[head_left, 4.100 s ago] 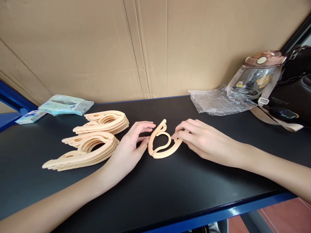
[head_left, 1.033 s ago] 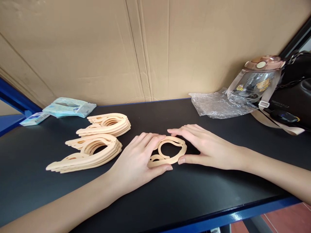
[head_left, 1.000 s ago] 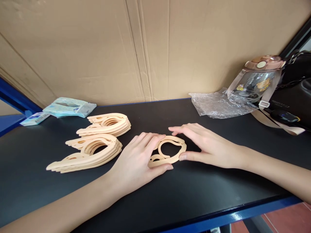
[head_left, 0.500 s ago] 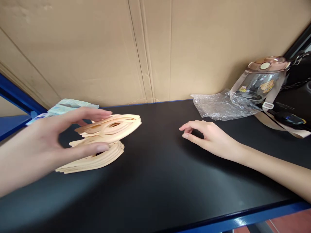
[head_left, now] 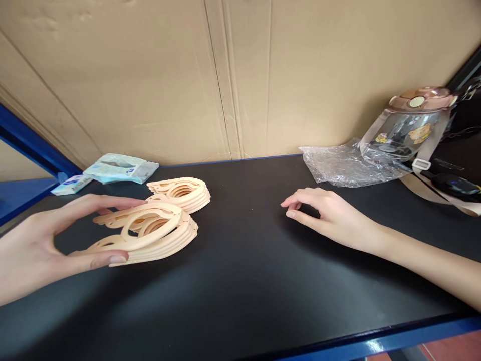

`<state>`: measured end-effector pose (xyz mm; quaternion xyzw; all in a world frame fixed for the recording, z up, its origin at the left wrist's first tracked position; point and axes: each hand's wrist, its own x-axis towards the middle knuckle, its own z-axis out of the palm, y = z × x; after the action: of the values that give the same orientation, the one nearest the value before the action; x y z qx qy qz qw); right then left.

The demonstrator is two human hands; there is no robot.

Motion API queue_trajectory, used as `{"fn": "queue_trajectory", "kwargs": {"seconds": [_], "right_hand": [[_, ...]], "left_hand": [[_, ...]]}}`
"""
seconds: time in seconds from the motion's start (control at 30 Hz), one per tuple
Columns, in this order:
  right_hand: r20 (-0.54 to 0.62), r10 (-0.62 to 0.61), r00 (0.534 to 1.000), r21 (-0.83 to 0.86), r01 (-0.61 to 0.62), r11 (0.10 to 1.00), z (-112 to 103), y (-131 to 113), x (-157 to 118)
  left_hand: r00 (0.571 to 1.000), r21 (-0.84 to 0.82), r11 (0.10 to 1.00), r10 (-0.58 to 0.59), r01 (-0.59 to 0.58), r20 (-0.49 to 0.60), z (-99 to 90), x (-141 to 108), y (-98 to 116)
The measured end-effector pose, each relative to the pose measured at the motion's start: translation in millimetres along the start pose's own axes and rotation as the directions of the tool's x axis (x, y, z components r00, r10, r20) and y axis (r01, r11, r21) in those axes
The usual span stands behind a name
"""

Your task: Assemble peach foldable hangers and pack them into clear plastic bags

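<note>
Two stacks of beige folded plastic clothes hangers lie on the left part of the black tabletop. The rear stack (head_left: 191,198) sits a little farther off, and the front stack (head_left: 176,243) is nearer me, partly overlapping it in view. My left hand (head_left: 63,235) spans the topmost folding hanger (head_left: 171,218) of the front stack, thumb along its near edge and fingers over its far edge. That hanger lies slightly askew on the others. To the right, my right hand (head_left: 323,215) rests on the tabletop with loosely curled fingers, thumb and fingertips slightly apart, holding nothing.
Blue tissue packs (head_left: 122,168) lie at the back left. On the back right are a crumpled clear plastic bag (head_left: 334,163), a strapped water bottle (head_left: 402,130) and a small black device (head_left: 456,184). A cardboard wall (head_left: 165,80) closes off the rear.
My left hand has come away from the rear stack, moving left and toward me to the top hanger of the front stack. My right hand has stayed put.
</note>
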<state>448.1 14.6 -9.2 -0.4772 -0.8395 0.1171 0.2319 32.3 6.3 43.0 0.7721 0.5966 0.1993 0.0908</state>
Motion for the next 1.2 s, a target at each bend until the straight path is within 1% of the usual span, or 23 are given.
{"fn": "queue_trajectory", "kwargs": {"seconds": [0.1,0.27,0.33,0.4,0.57,0.67,0.83,1.2], "right_hand": [[0.014,-0.007,1.000,-0.012,0.008,1.000,0,0,0],[0.014,-0.028,1.000,-0.021,0.028,0.999,1,0,1],[0.012,-0.038,0.999,-0.025,0.038,0.999,1,0,1],[0.016,-0.043,0.999,-0.027,0.043,0.999,1,-1,1],[0.019,-0.048,0.999,-0.031,0.049,0.998,1,0,0],[0.020,-0.050,0.999,-0.037,0.051,0.998,1,0,0],[0.022,-0.054,0.998,-0.043,0.055,0.998,1,-1,-1],[0.039,-0.053,0.998,-0.046,0.055,0.997,-1,-3,-1]], "left_hand": [[0.996,0.071,0.994,0.082,-0.080,-0.032,6.7,2,5],[0.986,0.104,0.986,0.140,-0.130,-0.086,12.6,5,7],[0.982,0.129,0.979,0.167,-0.155,-0.088,12.0,7,6],[0.980,0.142,0.974,0.190,-0.179,-0.064,10.6,8,6],[0.979,0.134,0.970,0.204,-0.203,0.010,7.0,12,6],[0.980,0.140,0.970,0.198,-0.200,0.029,6.1,12,5],[0.985,0.160,0.973,0.170,-0.168,0.001,7.4,9,5],[0.972,0.208,0.955,0.227,-0.212,-0.054,11.6,2,-4]]}}
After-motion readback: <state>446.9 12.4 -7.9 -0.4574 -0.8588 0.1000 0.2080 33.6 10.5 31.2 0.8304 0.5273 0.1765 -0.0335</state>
